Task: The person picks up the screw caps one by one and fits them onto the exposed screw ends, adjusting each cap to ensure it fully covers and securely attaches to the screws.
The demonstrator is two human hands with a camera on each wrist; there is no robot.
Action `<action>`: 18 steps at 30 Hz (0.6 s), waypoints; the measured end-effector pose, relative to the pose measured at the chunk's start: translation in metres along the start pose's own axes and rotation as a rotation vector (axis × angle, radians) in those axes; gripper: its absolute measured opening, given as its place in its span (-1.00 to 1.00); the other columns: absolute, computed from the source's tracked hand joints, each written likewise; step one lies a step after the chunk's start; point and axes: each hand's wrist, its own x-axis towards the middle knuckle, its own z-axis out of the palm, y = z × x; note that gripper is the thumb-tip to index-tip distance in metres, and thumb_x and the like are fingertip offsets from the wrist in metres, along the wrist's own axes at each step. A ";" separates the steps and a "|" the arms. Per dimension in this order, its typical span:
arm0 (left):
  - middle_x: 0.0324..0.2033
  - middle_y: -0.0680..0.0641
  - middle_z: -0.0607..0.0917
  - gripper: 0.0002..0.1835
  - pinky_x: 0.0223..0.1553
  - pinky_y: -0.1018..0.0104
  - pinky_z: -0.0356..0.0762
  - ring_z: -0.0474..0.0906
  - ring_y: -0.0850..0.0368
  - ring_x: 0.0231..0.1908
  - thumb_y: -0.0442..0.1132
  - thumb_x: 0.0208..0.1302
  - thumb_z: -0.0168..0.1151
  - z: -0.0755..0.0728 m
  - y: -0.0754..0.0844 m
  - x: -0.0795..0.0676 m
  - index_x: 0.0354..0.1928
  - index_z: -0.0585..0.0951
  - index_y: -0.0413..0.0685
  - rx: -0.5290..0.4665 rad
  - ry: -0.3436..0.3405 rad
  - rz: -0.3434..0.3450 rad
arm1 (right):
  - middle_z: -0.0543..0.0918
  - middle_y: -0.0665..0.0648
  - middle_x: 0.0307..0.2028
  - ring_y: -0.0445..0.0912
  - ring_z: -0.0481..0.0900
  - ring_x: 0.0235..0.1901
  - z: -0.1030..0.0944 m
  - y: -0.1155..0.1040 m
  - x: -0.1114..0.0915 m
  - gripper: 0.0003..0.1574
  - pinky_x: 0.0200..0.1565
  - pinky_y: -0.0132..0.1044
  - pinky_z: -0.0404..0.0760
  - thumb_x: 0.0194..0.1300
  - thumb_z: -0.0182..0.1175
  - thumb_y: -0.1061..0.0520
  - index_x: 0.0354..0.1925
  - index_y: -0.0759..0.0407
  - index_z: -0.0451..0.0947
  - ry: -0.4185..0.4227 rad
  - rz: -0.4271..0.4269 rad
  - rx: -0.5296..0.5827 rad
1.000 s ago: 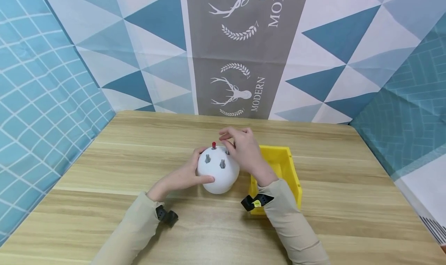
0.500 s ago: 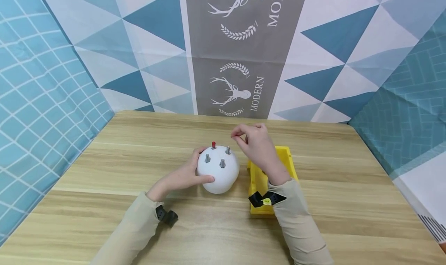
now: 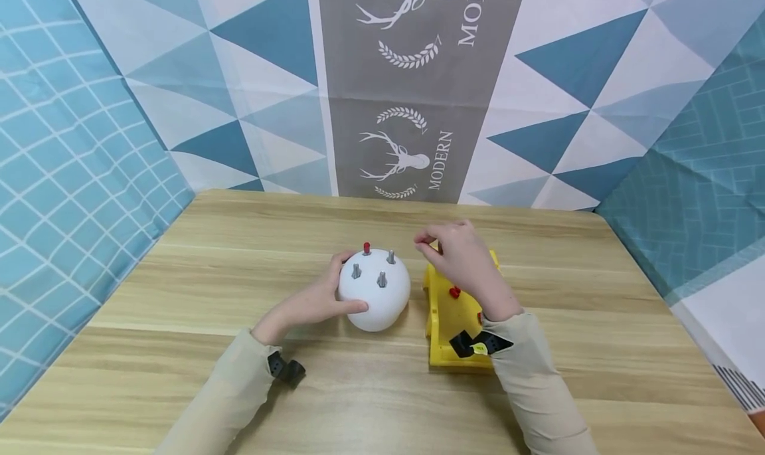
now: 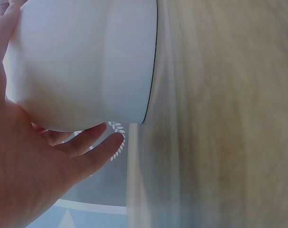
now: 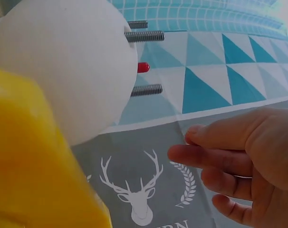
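A white dome-shaped body (image 3: 382,307) sits on the table with several threaded metal studs (image 3: 382,279) sticking up from its top. One stud at the back wears a red cap (image 3: 367,248). My left hand (image 3: 323,299) grips the body's left side, thumb across the front and fingers round behind. To the right, my right hand (image 3: 463,256) hovers over the back of a yellow bin (image 3: 435,349). Its fingers are loosely bent, and nothing shows between them in the right wrist view. Red caps (image 3: 455,292) lie inside the bin, partly hidden by the right arm.
The wooden table (image 3: 239,236) carries the body and the bin side by side with a narrow gap between. A patterned cloth backdrop (image 3: 269,96) rises behind the table's far edge, and tile-print cloth (image 3: 72,176) hangs on the left.
My right hand has moved right, away from the white body's studs and over the yellow bin. Red caps in the bin have come into sight. The left hand has stayed put.
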 end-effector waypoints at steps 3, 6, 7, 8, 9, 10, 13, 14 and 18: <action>0.24 -0.17 0.21 0.08 0.18 -0.02 0.19 0.24 -0.04 0.19 0.11 -0.07 0.38 0.001 -0.001 0.000 0.34 -0.10 -0.06 -0.003 -0.001 0.000 | 0.69 0.00 -0.39 -0.12 0.56 -0.46 0.000 0.005 -0.003 -0.85 -0.02 -0.07 0.27 0.20 0.20 0.07 -0.31 0.10 0.64 -0.013 -0.003 -0.007; 0.24 -0.17 0.21 0.08 0.18 -0.02 0.19 0.24 -0.04 0.19 0.10 -0.07 0.38 0.001 -0.001 0.000 0.34 -0.10 -0.06 -0.006 0.002 -0.004 | 0.69 0.00 -0.41 -0.13 0.57 -0.44 -0.001 0.008 -0.006 -0.86 -0.03 -0.07 0.26 0.19 0.21 0.08 -0.32 0.10 0.64 -0.023 -0.004 -0.008; 0.24 -0.16 0.21 0.09 0.18 -0.03 0.19 0.24 -0.05 0.19 0.11 -0.07 0.38 0.001 -0.002 0.000 0.35 -0.10 -0.06 -0.006 0.002 -0.006 | 0.69 -0.01 -0.41 -0.13 0.57 -0.44 -0.001 0.010 -0.007 -0.86 -0.03 -0.07 0.26 0.19 0.21 0.08 -0.33 0.10 0.64 -0.027 -0.003 -0.010; 0.24 -0.16 0.21 0.09 0.18 -0.03 0.19 0.24 -0.05 0.19 0.11 -0.07 0.38 0.000 -0.002 0.000 0.35 -0.10 -0.06 -0.005 0.003 -0.007 | 0.69 -0.01 -0.42 -0.12 0.59 -0.42 0.000 0.011 -0.007 -0.87 -0.04 -0.07 0.26 0.19 0.21 0.08 -0.33 0.09 0.64 -0.031 -0.003 -0.013; 0.24 -0.17 0.20 0.08 0.18 -0.03 0.19 0.24 -0.04 0.20 0.11 -0.07 0.38 0.000 -0.002 0.000 0.35 -0.10 -0.06 -0.004 0.004 -0.005 | 0.69 -0.01 -0.42 -0.12 0.59 -0.41 0.000 0.011 -0.007 -0.87 -0.05 -0.08 0.26 0.19 0.22 0.08 -0.33 0.10 0.64 -0.037 0.001 -0.013; 0.24 -0.17 0.20 0.08 0.18 -0.02 0.19 0.23 -0.04 0.19 0.10 -0.07 0.38 0.000 -0.002 0.000 0.34 -0.10 -0.06 -0.005 0.003 -0.004 | 0.69 -0.01 -0.42 -0.12 0.59 -0.41 0.000 0.012 -0.008 -0.87 -0.06 -0.09 0.26 0.18 0.22 0.09 -0.33 0.10 0.64 -0.042 0.003 -0.015; 0.25 -0.17 0.19 0.08 0.18 -0.02 0.19 0.23 -0.05 0.19 0.10 -0.07 0.38 0.000 -0.001 -0.001 0.34 -0.10 -0.07 -0.003 0.002 0.001 | 0.69 0.00 -0.41 -0.10 0.60 -0.37 0.001 0.014 -0.010 -0.88 -0.04 -0.07 0.27 0.18 0.22 0.10 -0.32 0.10 0.64 -0.069 0.008 -0.032; 0.25 -0.17 0.19 0.08 0.18 -0.01 0.19 0.24 -0.04 0.19 0.11 -0.07 0.38 0.000 -0.001 -0.001 0.34 -0.10 -0.08 0.000 0.002 0.003 | 0.69 0.00 -0.40 -0.10 0.60 -0.36 0.001 0.014 -0.011 -0.88 -0.02 -0.06 0.27 0.18 0.22 0.10 -0.31 0.09 0.64 -0.080 0.010 -0.040; 0.25 -0.16 0.19 0.08 0.17 -0.01 0.20 0.24 -0.04 0.18 0.12 -0.07 0.37 0.000 -0.001 -0.001 0.34 -0.10 -0.08 0.000 0.001 0.005 | 0.69 0.00 -0.39 -0.10 0.60 -0.35 0.001 0.016 -0.014 -0.88 0.04 -0.02 0.27 0.17 0.23 0.10 -0.31 0.09 0.64 -0.106 0.017 -0.062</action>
